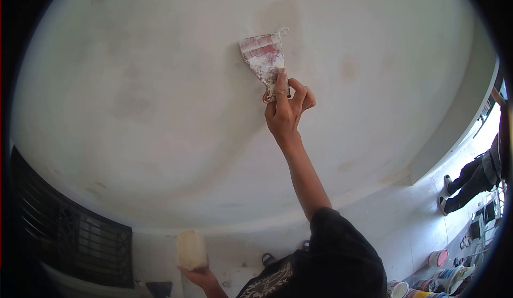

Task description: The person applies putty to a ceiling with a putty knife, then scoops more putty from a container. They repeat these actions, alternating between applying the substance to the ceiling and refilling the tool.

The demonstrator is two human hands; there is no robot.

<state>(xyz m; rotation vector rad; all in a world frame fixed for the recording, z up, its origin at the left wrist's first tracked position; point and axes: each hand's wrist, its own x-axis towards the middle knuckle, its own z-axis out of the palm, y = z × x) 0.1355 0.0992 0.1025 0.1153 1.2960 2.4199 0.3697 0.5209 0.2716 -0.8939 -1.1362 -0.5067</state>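
My right hand [286, 106] is closed around the handle of a putty knife [264, 57], thumb along the handle and fingers curled. White paste is smeared over its broad reddish blade, with a small bead at the upper right corner. The blade lies against or very close to the pale wall [176, 100], beside a damp-looking beige patch [280, 17]. Lower down, my left hand [200, 276] grips the bottom of a pale cream, box-shaped block [191, 249]. Whether that block is hollow cannot be made out.
A dark metal grille [101, 244] stands at lower left. At lower right, several paint buckets [437, 258] and other items crowd the tiled floor [398, 212]. Another person in dark trousers [470, 183] stands at the far right, near a bright opening.
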